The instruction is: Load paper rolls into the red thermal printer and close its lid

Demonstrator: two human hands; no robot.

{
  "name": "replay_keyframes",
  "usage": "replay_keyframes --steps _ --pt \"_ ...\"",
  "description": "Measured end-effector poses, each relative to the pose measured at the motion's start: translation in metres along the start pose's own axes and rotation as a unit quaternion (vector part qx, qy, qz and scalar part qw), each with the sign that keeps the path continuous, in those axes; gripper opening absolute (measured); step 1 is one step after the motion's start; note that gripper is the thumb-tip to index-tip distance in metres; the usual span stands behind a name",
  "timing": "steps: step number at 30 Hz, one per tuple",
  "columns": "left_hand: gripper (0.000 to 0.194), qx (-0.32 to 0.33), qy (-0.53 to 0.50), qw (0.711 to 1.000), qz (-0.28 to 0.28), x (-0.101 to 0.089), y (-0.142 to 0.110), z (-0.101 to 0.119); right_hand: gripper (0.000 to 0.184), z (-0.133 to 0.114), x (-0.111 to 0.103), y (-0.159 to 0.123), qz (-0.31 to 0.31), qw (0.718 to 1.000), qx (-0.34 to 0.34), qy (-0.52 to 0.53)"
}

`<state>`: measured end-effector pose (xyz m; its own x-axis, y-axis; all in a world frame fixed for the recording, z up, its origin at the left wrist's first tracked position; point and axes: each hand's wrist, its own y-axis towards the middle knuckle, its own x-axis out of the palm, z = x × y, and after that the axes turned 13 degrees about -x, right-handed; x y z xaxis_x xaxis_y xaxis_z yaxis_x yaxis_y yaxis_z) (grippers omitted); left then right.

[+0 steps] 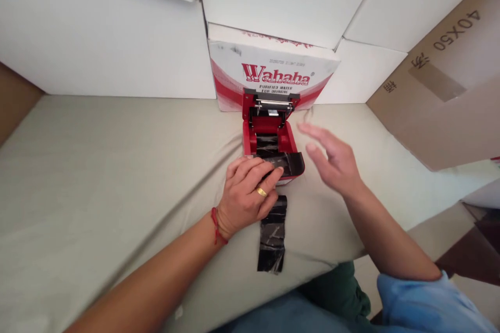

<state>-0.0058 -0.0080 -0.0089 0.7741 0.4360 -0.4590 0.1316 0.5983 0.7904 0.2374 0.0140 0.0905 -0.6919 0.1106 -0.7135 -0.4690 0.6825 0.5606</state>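
Observation:
A small red device (269, 132) with its lid open stands on a beige cloth-covered table (97, 177). A black glossy strip (272, 234) runs out of its front and down toward the table's near edge. My left hand (248, 192), with a gold ring and a red wrist cord, rests on the device's front, fingers curled and pressing the black strip against it. My right hand (332, 158) hovers just right of the device, fingers stretched out and apart, holding nothing.
A red-and-white Wahaha carton (273, 70) stands directly behind the device. White boxes (109, 36) are stacked along the back. A brown cardboard box (449, 83) marked 40X50 leans at the right. My lap is below the table's edge.

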Motion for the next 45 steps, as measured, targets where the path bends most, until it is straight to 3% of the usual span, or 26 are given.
replay_keyframes --steps 3,6,9,13,17,21,24,26,28,32,35,40,42,45 --pt "0.06 0.015 0.01 1.0 0.005 -0.001 0.0 -0.001 0.061 0.028 0.005 0.049 0.06 0.997 0.054 0.005" --pt "0.07 0.002 0.007 1.0 -0.006 -0.002 -0.002 0.0 0.07 0.046 0.017 0.087 0.033 0.995 0.092 0.03" --pt "0.074 0.001 0.011 1.0 -0.006 -0.004 -0.002 0.002 0.081 0.044 0.024 0.095 0.006 0.996 0.079 0.05" --pt "0.066 0.022 0.032 0.999 -0.003 -0.006 0.0 0.005 0.071 0.025 0.02 0.068 0.018 0.998 0.034 0.049" --pt "0.056 0.021 0.053 0.998 -0.004 -0.007 -0.001 0.007 0.045 0.011 0.018 0.028 -0.035 0.999 -0.01 0.041" --pt "0.06 0.01 0.027 1.0 0.01 -0.013 0.005 -0.001 0.037 0.01 0.029 0.001 -0.051 0.997 -0.037 0.038" --pt "0.053 -0.05 -0.023 0.998 0.027 -0.023 0.017 -0.018 0.037 0.011 0.038 -0.006 -0.036 0.998 -0.021 0.04" --pt "0.041 -0.141 -0.066 0.988 -0.002 -0.027 0.025 -0.031 0.037 0.011 0.042 -0.006 -0.028 0.999 -0.013 0.04" --pt "0.041 -0.201 -0.122 0.971 -0.037 -0.027 0.028 -0.042 0.037 0.011 0.044 -0.006 -0.015 0.999 -0.015 0.042" --pt "0.042 -0.21 -0.173 0.962 -0.027 -0.02 0.024 -0.049 0.036 0.013 0.045 -0.007 -0.002 0.999 -0.027 0.044" --pt "0.033 -0.208 -0.175 0.962 -0.009 -0.016 0.022 -0.048 0.035 0.012 0.043 -0.006 -0.001 0.998 -0.033 0.048" --pt "0.016 -0.228 -0.234 0.945 -0.031 -0.018 0.021 -0.051 0.03 -0.002 0.037 -0.011 0.023 0.996 -0.083 0.03" --pt "0.022 -0.251 -0.264 0.93 -0.042 -0.017 0.018 -0.053 0.026 -0.008 0.038 -0.019 0.031 0.991 -0.127 0.018" --pt "0.057 -0.311 -0.319 0.894 -0.058 -0.012 0.013 -0.059 0.024 -0.009 0.042 -0.034 0.047 0.98 -0.192 0.002"
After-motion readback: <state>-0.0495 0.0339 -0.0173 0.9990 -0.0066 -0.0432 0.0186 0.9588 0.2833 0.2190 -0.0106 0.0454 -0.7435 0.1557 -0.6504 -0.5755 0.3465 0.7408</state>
